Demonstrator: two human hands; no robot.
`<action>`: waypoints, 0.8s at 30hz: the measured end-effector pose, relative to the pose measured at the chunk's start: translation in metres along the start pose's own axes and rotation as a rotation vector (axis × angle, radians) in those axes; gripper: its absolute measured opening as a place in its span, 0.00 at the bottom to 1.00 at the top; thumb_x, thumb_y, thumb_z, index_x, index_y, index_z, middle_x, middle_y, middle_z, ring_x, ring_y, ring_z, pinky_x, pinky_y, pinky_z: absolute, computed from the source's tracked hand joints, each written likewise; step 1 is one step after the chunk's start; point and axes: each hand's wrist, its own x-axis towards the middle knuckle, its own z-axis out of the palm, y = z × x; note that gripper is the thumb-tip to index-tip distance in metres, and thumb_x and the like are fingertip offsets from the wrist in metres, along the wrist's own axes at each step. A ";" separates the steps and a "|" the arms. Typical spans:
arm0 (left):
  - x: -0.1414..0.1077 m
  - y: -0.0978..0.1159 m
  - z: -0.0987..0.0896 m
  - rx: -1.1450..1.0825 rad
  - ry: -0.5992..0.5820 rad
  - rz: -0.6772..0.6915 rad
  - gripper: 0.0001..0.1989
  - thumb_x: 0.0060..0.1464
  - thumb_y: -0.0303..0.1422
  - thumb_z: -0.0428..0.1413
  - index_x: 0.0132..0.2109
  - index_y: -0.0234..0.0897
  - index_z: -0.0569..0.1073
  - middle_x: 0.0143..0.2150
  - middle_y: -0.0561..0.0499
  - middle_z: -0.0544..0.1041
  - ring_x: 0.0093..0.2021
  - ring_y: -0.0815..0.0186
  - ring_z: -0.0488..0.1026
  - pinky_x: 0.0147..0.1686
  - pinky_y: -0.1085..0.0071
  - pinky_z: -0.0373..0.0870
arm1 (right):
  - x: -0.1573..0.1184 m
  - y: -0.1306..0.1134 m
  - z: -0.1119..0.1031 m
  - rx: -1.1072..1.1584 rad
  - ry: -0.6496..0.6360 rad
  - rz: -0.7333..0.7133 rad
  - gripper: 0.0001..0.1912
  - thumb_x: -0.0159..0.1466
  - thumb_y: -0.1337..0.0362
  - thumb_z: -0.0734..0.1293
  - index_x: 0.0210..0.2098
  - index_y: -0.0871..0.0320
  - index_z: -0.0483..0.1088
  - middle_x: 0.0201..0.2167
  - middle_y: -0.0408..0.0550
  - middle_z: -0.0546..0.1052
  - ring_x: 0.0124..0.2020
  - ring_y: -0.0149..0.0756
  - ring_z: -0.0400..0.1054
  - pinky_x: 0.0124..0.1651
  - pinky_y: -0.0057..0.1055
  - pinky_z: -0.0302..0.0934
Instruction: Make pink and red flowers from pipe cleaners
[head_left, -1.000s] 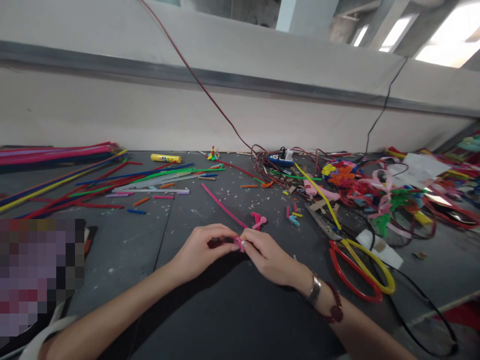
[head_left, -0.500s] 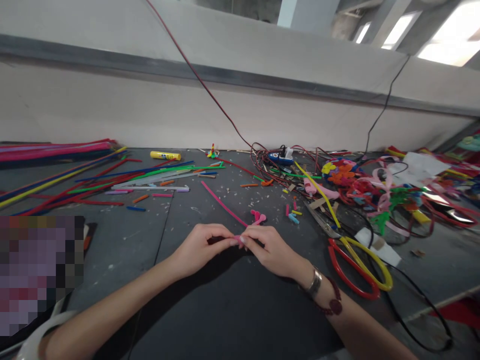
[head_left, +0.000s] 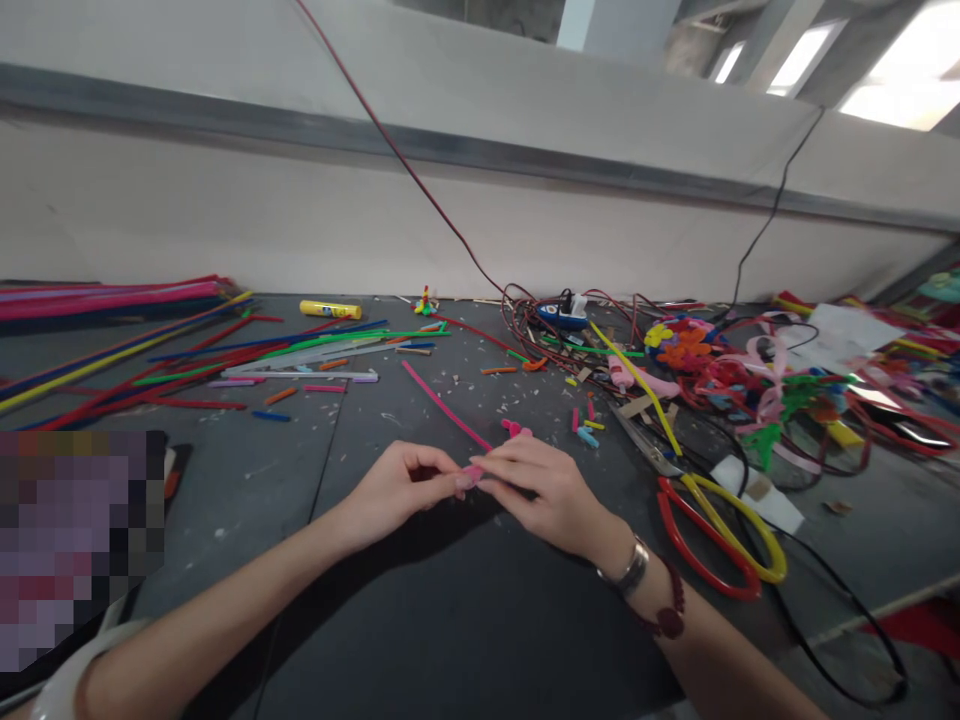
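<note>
A bunch of long sticks (head_left: 150, 297) lies at ten o'clock from the hands. The person's left hand (head_left: 401, 490) is nearly closed, pinching a little pink piece (head_left: 471, 476) between the two hands. The right hand (head_left: 544, 490), a bit open, touches the piece, though one cannot tell if it squeezes; scissors (head_left: 691, 488) lie at three o'clock.

On the table (head_left: 450, 640), pipe cleaners (head_left: 157, 296) lie left, scissors (head_left: 663, 462) right (power strip (head_left: 561, 317) behind).
</note>
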 end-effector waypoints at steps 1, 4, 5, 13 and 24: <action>0.000 -0.001 0.000 -0.010 -0.005 -0.001 0.12 0.47 0.38 0.57 0.25 0.32 0.75 0.19 0.55 0.69 0.19 0.75 0.59 0.17 0.79 0.55 | -0.001 0.001 -0.001 -0.032 -0.011 -0.047 0.11 0.62 0.66 0.61 0.43 0.57 0.71 0.36 0.48 0.76 0.38 0.33 0.68 0.45 0.33 0.62; 0.000 -0.003 -0.002 -0.071 -0.045 0.008 0.11 0.49 0.37 0.56 0.28 0.32 0.75 0.17 0.56 0.64 0.19 0.75 0.57 0.18 0.79 0.54 | -0.003 0.003 -0.002 -0.107 -0.041 -0.125 0.11 0.63 0.66 0.60 0.42 0.59 0.71 0.34 0.49 0.76 0.36 0.33 0.68 0.44 0.32 0.63; 0.000 -0.003 -0.002 -0.108 -0.063 0.004 0.11 0.49 0.36 0.55 0.29 0.32 0.75 0.16 0.57 0.63 0.19 0.76 0.57 0.17 0.79 0.54 | -0.004 0.004 -0.003 -0.121 -0.036 -0.135 0.11 0.63 0.66 0.60 0.42 0.59 0.72 0.34 0.49 0.76 0.36 0.33 0.68 0.44 0.32 0.63; 0.001 0.001 -0.006 -0.344 -0.131 -0.110 0.07 0.45 0.33 0.59 0.31 0.33 0.77 0.23 0.50 0.73 0.22 0.72 0.66 0.21 0.77 0.65 | -0.004 0.003 0.002 0.005 0.103 0.012 0.09 0.61 0.65 0.62 0.38 0.55 0.74 0.30 0.47 0.77 0.33 0.32 0.70 0.39 0.30 0.65; 0.001 -0.003 -0.003 -0.374 -0.088 -0.114 0.03 0.43 0.30 0.61 0.27 0.34 0.78 0.23 0.52 0.76 0.24 0.73 0.71 0.26 0.78 0.68 | 0.000 -0.010 0.006 0.196 0.172 0.238 0.07 0.59 0.66 0.64 0.30 0.57 0.75 0.26 0.46 0.77 0.27 0.31 0.70 0.34 0.27 0.63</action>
